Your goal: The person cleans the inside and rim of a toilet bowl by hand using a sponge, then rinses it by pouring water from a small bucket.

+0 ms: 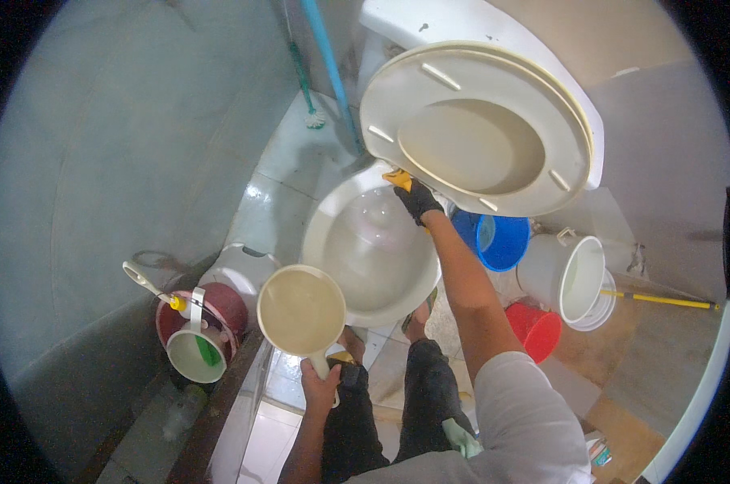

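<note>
My left hand (pixel 320 384) grips the handle of a cream plastic dipper (pixel 301 310), whose round bowl hangs beside the near left rim of the toilet. In a dark glove, my right hand (pixel 417 199) is closed on a yellow cloth (pixel 398 178) at the back rim of the toilet bowl (pixel 316 242). Water stands inside the toilet bowl, with a few bright reflections on it. The toilet seat and lid (pixel 377 109) are raised behind, leaning toward the white tank (pixel 395 18). Whether the dipper holds water, I cannot tell.
To the right are a blue bucket (pixel 510 245), a white bucket (pixel 543 266), a red bucket (pixel 533 331) and a yellow pole (pixel 661 298). At left, a maroon bucket (pixel 234 302) holds cleaning items. A green-handled toilet brush (pixel 307 91) and a blue pole (pixel 328 54) lean behind.
</note>
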{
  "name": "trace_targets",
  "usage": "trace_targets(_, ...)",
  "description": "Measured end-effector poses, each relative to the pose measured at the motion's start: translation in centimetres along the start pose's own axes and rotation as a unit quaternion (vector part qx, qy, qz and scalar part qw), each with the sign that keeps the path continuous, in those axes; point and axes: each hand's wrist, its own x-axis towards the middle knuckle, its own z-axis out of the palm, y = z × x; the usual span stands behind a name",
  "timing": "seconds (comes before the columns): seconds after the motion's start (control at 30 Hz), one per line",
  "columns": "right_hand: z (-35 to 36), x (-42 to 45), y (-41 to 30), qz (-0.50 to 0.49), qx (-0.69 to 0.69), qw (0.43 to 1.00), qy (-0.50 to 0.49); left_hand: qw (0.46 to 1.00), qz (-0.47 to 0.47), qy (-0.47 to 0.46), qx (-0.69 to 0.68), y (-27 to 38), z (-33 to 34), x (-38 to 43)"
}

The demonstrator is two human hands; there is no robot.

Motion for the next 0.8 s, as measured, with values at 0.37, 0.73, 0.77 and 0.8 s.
trace_targets(0.37,-0.3,-1.1,0.9,0.009,0.000,1.000,-0.009,0.999,-0.027,-0.004,0.035,0.1,1.0,-1.0)
trace_targets(0.73,-6.2,-16.5,3.8,0.021,0.069,0.997,-0.033,0.999,-0.018,0.018,-0.046,4.3,6.2,-3.5)
trace_targets(0.77,-7.3,-19.0,2.8,-0.007,0.096,0.995,-0.007,0.997,-0.022,0.028,-0.069,4.7,6.5,-3.7)
trace_targets(0.8,-9.5,-21.8,0.4,-0.036,0.093,0.994,0.054,0.995,-0.024,0.045,-0.087,5.1,6.9,-3.9)
